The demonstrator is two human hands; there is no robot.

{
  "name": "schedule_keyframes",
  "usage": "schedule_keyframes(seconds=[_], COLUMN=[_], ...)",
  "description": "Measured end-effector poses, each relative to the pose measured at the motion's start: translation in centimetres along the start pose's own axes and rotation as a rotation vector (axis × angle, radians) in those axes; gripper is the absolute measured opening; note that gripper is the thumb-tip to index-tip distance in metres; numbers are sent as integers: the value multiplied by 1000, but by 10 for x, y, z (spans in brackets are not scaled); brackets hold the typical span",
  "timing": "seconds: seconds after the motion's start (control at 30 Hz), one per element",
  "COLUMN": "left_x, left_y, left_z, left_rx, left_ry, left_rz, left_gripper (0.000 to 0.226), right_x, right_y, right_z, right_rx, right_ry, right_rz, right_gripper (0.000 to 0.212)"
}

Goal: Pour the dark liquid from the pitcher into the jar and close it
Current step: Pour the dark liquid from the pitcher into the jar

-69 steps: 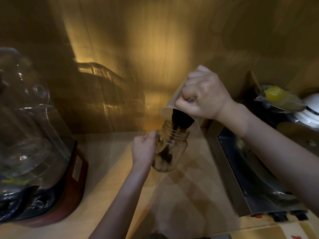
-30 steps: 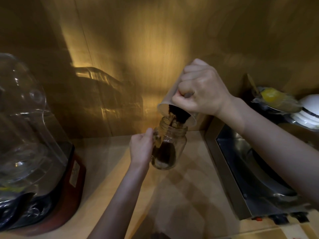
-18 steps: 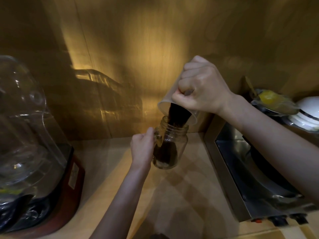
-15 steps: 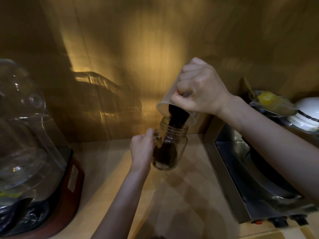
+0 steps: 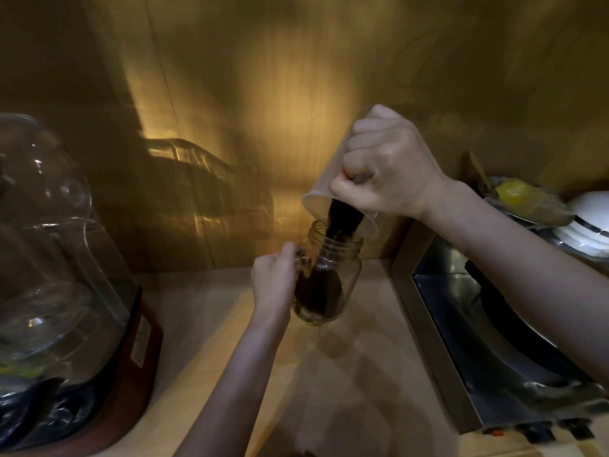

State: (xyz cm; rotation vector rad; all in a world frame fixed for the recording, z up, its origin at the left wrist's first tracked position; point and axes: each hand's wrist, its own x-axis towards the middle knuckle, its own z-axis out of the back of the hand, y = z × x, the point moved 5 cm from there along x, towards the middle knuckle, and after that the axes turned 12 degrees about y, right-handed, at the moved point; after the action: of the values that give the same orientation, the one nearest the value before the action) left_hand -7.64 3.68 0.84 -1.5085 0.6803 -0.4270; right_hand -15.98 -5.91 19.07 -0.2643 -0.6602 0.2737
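A clear glass jar point(image 5: 346, 275) with a side handle stands on the wooden counter point(image 5: 346, 374), its mouth uncovered. My left hand point(image 5: 273, 280) grips the jar's handle on its left side. Above it, my right hand point(image 5: 385, 166) is closed around the handle of a translucent pitcher point(image 5: 324, 189), tipped steeply with its rim over the jar's mouth. Dark liquid point(image 5: 342, 222) runs from the pitcher into the jar, and more dark liquid point(image 5: 318, 293) fills about the lower half of the jar. No lid is in sight.
A big clear-domed appliance on a red base point(image 5: 62, 308) fills the left. A metal appliance point(image 5: 478, 341) lies along the right, under my right forearm. Behind it sit stacked white dishes point(image 5: 590, 222) and a covered bowl with something yellow point(image 5: 517, 196). A wooden wall closes the back.
The dark liquid in the jar has risen from a shallow layer to about half. The pitcher has tipped a bit more. Both hands have kept their grips.
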Motion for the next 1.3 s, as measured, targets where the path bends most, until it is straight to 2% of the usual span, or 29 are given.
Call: schedule_keyframes(seconds=[0.57, 0.97, 1.17, 1.3], left_x=[-4, -5, -3, -5], left_y=[-4, -12, -13, -16], left_z=[-2, -1, -1, -1], left_rx=[-11, -38, -47, -50], left_ry=[14, -15, -18, -9], left_rz=[3, -4, 5, 3], left_gripper=[34, 35, 46, 41], right_x=[3, 2, 6, 7], right_y=[2, 7, 11, 14], right_z=[3, 3, 7, 9], right_rx=[-28, -58, -63, -65], right_ry=[-18, -22, -21, -29], right_rz=[50, 73, 100, 102], right_gripper=[34, 33, 34, 34])
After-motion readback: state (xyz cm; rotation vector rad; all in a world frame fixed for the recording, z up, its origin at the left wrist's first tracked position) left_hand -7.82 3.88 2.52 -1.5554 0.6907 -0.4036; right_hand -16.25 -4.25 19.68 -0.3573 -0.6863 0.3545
